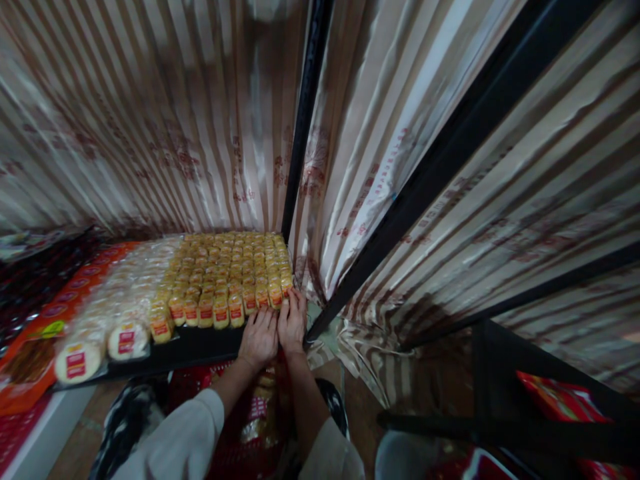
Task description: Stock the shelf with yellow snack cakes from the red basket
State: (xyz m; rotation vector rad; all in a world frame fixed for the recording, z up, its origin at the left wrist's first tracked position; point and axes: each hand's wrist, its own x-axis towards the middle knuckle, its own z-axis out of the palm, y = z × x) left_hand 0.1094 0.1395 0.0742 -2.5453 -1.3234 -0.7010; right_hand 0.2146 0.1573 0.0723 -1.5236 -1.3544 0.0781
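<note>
Left hand (259, 335) and right hand (293, 323) rest side by side, fingers close together, at the near right end of the yellow wrapped cakes (225, 267); whether they pinch one I cannot tell. The cakes stand in tight rows on a black shelf (215, 344). Farther left lie white round wrapped cakes (128, 341), then orange packets (33, 373). Nearer than the hands sits a red container (193, 381); on the far side hangs a striped curtain (200, 120)

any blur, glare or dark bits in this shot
head view: dim overall, pale sheen on the striped beige fabric curtain; head view, far left: dark glossy packaging looks soft; head view, left of centre: small yellow plastic-wrapped packs clearer, lettering unreadable
</note>
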